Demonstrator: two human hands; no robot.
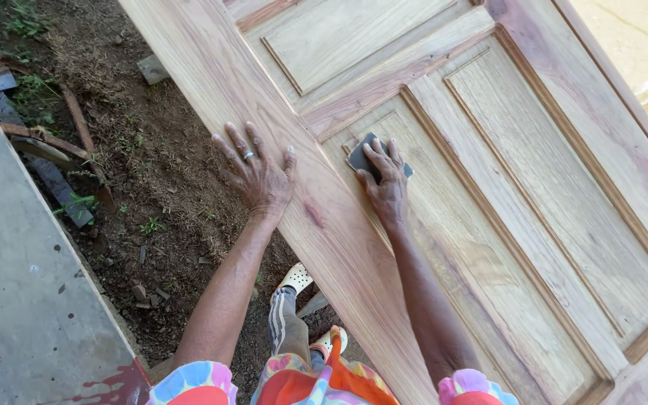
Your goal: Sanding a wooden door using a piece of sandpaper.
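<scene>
One unfinished wooden door (489, 225) fills the middle and right of the frame, slanting from the upper left down to the lower right. It looks heavy and stiff, a solid slab with raised mouldings, and I would judge it awkward for one person to shift; the long plain stile along its left edge seems the sensible place to steady it. Three recessed panels are in view (a fourth may lie beyond the edge, I cannot tell).

Next in size, the bare ground (151, 172) takes the upper left, with a grey concrete slab (24, 285) in the lower left.

Two hands are at work, both the person's own. The left hand (260, 176) lies flat and spread on the stile near the centre of the frame, fingers splayed, holding nothing, just pressing down; one ring shows on a finger. The right hand (385, 180) sits just right of centre, fingers extended and pressing on top of one small dark piece of sandpaper (361, 156) at the upper corner of a panel. That sheet looks thin, light and flexible, gritty enough not to slide, best held by flat finger pressure as here.

Two pale clogs (296, 277) show at the bottom centre.
</scene>
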